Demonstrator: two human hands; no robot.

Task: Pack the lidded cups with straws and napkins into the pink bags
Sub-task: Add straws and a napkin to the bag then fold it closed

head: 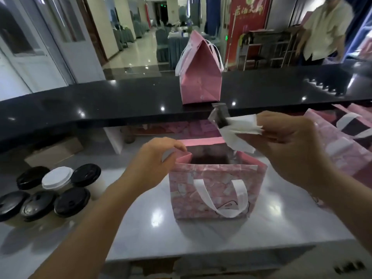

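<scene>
A single wide-angle camera, worn on a person's head, looks forward and steeply down across a pale glossy worktop (281, 222) from close range. Both bare forearms enter from the bottom edge, placing the viewpoint directly behind and above the open pink patterned paper bag (213, 190) at frame centre. Beyond it the view rises over a raised black polished counter (100, 97) into a tiled hall. Lens distortion bends the counter edges. No second view overlaps this one.
</scene>
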